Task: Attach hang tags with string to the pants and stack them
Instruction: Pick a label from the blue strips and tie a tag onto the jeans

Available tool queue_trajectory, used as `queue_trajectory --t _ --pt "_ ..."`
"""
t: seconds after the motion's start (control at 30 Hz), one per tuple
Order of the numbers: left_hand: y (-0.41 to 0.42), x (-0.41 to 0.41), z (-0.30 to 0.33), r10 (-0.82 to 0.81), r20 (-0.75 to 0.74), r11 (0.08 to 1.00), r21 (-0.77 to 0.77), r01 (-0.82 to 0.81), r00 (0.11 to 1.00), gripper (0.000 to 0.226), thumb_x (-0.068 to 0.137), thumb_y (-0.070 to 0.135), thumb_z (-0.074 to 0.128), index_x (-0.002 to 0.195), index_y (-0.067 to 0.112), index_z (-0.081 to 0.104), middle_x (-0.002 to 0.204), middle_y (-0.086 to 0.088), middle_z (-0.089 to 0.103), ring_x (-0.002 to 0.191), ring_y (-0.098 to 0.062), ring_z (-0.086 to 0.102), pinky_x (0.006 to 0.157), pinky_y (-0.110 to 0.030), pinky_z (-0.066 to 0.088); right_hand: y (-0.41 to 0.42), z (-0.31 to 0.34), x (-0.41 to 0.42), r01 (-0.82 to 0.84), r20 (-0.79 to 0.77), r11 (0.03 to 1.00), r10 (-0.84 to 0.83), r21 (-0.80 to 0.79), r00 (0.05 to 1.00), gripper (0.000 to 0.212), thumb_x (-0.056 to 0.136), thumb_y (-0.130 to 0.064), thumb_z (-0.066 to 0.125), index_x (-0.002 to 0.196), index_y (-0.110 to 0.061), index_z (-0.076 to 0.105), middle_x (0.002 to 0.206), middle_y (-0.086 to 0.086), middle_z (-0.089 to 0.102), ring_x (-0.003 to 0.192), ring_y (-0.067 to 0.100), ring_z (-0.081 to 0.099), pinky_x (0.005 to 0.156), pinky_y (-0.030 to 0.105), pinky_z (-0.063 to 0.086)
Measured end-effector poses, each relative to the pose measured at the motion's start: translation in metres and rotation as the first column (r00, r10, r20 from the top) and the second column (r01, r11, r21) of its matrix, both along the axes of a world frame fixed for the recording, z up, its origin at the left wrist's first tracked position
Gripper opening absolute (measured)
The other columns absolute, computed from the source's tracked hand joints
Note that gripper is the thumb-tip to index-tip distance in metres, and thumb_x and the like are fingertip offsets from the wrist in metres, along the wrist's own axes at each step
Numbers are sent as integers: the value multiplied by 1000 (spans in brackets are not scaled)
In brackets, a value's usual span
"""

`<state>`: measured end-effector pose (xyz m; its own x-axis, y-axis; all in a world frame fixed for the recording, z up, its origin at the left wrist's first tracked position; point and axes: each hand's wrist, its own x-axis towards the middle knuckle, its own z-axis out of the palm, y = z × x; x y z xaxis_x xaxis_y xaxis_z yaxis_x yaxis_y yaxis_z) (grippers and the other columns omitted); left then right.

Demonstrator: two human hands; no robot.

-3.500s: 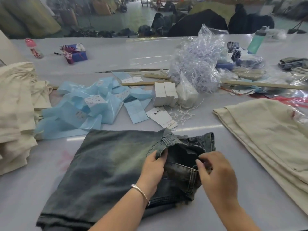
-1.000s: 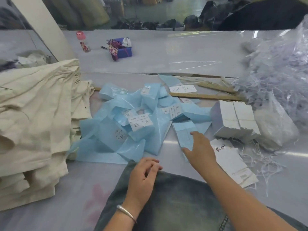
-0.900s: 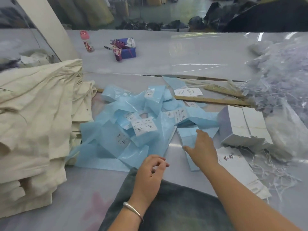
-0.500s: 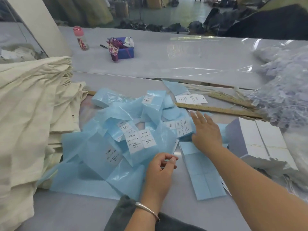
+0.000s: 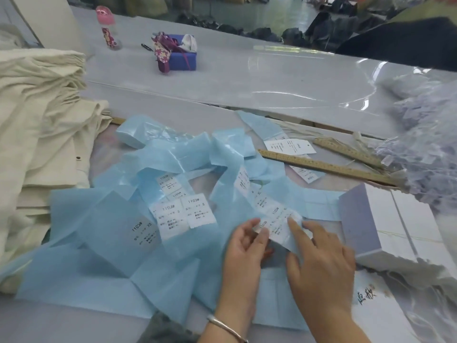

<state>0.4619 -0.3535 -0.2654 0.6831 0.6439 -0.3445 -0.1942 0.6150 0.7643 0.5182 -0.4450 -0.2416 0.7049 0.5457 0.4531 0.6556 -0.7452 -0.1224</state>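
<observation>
Both my hands work on a white size label (image 5: pixel 280 227) stuck to a pale blue backing strip (image 5: pixel 284 194), in the middle of a heap of blue backing sheets (image 5: pixel 111 263). My left hand (image 5: pixel 244 251) pinches the label's left edge between thumb and fingers. My right hand (image 5: pixel 319 261) lies flat beside it, its index finger pressing on the label's right side. Of the grey-blue jeans (image 5: pixel 163 330) only a corner shows at the bottom edge. A block of white hang tags (image 5: pixel 395 224) stands just right of my hands. A printed hang tag (image 5: pixel 376 308) lies below it.
A tall stack of cream pants (image 5: pixel 37 144) fills the left. A wooden ruler (image 5: pixel 321 165) lies behind the sheets, and a clear bag of white strings (image 5: pixel 425 144) sits at the right. A blue box with floral cloth (image 5: pixel 179 56) and a pink bottle (image 5: pixel 106 28) stand far back.
My hands left the jeans and reached into the blue sheets. The right hand drew back from the far labels. Both hands now meet on one label.
</observation>
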Motion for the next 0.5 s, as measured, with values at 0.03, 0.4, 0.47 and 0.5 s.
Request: queue_trajectory --t 0.03,0.4,0.47,0.5 --pt "3 -2 -3 36 -4 998 42 -36 999 20 89 10 65 108 16 63 97 -7 74 84 -13 69 73 -24 56 -3 1 -7 -15 -16 1000 15 -7 1000 50 63 -20 65 111 -13 72 101 10 69 81 34 65 70 41 45" --pt "10 -18 7 -54 69 969 244 36 996 33 100 5 43 105 27 67 89 -2 74 73 -9 66 61 -20 53 -4 40 -1 -236 -269 932 310 274 912 22 75 -26 75 97 -27 72 106 -5 58 100 19 54 86 43 45" --pt "10 -21 9 -79 70 965 257 58 994 32 101 6 41 106 27 65 88 -2 73 74 -10 65 61 -21 52 1 47 9 -330 -364 918 390 219 846 38 77 -29 74 113 -38 65 130 -10 48 123 12 39 103 36 31" --pt "10 -21 10 -89 73 964 259 68 993 33 100 5 41 107 27 64 88 -3 72 75 -12 65 61 -22 53 4 49 13 -369 -408 912 411 179 815 41 79 -30 74 116 -42 62 138 -13 42 131 8 30 108 34 24"
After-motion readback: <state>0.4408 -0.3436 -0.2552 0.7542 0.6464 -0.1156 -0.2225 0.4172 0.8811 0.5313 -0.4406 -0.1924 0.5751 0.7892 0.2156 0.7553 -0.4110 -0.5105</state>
